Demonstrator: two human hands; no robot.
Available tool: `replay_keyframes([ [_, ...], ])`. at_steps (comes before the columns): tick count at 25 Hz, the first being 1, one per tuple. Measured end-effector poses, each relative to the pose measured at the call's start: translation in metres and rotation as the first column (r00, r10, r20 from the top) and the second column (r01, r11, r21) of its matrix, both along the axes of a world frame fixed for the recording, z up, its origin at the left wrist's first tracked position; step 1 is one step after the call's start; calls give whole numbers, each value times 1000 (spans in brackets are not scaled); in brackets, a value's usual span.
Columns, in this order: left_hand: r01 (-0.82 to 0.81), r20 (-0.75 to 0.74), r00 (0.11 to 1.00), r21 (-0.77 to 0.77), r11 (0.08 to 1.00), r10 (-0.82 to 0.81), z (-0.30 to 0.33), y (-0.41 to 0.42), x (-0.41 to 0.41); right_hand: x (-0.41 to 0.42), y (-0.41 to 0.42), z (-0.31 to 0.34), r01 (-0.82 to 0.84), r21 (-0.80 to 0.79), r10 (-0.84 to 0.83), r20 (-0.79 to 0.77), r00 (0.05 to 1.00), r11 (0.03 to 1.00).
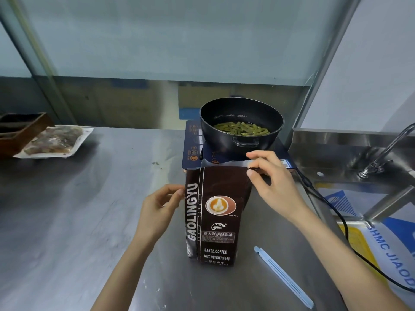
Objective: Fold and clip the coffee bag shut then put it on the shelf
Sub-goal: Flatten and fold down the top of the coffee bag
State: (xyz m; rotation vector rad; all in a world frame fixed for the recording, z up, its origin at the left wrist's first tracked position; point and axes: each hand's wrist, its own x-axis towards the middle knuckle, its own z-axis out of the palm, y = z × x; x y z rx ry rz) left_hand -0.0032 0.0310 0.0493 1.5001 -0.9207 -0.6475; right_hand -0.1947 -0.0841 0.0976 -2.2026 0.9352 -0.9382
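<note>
A dark brown coffee bag [216, 216] stands upright on the steel counter [67, 209], its top open with the silver lining showing. My right hand [272, 182] pinches the bag's upper right corner between thumb and fingers. My left hand [160, 207] touches the bag's left edge with its fingertips, a little below the top. A long pale blue bag clip [284, 277] lies flat on the counter to the right of the bag, untouched. No shelf is in view.
Just behind the bag a black pot [241, 122] with green beans sits on a blue induction cooker [193, 144]. Its black cable [332, 209] runs along the right. A sink and faucet [386, 151] are at right; a vacuum-packed food pouch [56, 141] and wooden tray [20, 131] at far left.
</note>
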Motion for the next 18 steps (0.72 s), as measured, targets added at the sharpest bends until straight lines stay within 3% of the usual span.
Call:
replay_keyframes([
  [10,121,-11,993,-19,992,-121,0,-1,-15,-10,-2,-10,50,71,-56,83,995,996],
  [13,114,-18,993,-32,993,-114,-2,-1,-15,-11,2,-30,106,319,-181,217,959,942],
  [15,112,-23,993,-35,993,-113,-4,-1,-16,-11,12,-50,102,479,-217,190,957,872],
  [18,118,-34,992,-36,992,-120,-4,-3,-16,-6,25,-68,64,552,-160,128,979,832],
])
